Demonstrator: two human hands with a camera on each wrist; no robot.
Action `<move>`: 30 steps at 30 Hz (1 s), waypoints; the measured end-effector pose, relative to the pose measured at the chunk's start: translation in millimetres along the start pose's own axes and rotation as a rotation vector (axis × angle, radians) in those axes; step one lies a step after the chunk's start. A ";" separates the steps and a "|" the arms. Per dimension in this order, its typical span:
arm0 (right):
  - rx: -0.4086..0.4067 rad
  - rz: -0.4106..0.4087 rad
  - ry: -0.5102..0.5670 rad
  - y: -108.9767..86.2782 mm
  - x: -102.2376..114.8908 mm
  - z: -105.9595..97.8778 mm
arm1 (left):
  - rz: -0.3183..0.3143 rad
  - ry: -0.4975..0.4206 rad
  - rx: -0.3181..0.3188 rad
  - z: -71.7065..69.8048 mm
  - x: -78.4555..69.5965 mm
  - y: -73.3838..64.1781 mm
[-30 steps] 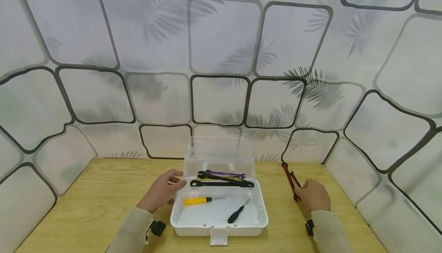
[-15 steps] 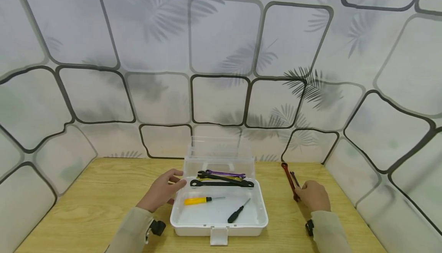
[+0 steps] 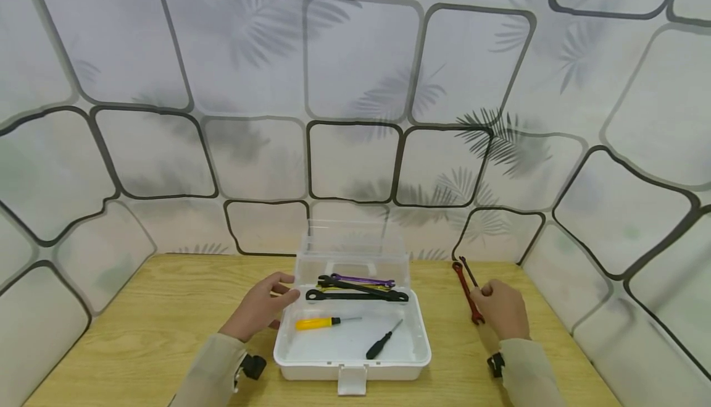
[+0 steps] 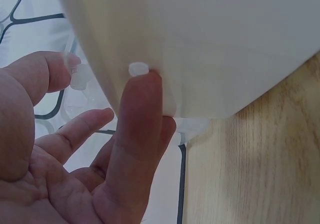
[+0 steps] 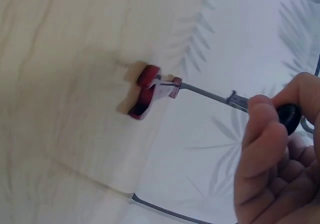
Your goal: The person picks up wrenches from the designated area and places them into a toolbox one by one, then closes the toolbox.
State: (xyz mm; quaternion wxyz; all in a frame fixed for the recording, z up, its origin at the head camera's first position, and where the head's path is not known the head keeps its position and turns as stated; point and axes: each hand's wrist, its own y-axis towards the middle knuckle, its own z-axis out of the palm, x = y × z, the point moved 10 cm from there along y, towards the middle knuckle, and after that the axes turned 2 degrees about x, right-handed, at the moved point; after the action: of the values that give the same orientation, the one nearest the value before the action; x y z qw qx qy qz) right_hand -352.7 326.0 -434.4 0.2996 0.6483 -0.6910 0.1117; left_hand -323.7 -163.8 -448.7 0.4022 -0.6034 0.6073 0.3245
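On the right, my right hand pinches a slim dark wrench between thumb and fingers. In the right wrist view the dark wrench sticks out past the fingertips, with a rounded black end beside the thumb. A red wrench lies on the table just left of that hand. My left hand is at the left side of a white toolbox, fingers loosely spread. In the left wrist view one finger of the left hand touches the box's outer wall.
The toolbox's clear lid is raised at the back. Inside lie black wrenches, a purple wrench, a yellow screwdriver and a black screwdriver. A patterned wall closes off the wooden table behind.
My right hand has lifted the dark wrench up off the table beside the red one. The left hand and toolbox have stayed put.
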 end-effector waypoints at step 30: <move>-0.324 -0.474 0.159 -24.0 79.0 -29.3 | 0.003 -0.005 -0.001 0.4 -1.9 -1.1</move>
State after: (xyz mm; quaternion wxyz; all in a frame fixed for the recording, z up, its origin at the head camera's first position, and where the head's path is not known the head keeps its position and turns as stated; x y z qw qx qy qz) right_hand -320.1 273.3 -372.6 0.4699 0.7247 -0.5035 -0.0228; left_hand -322.7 -162.5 -447.1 0.4029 -0.6020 0.6069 0.3270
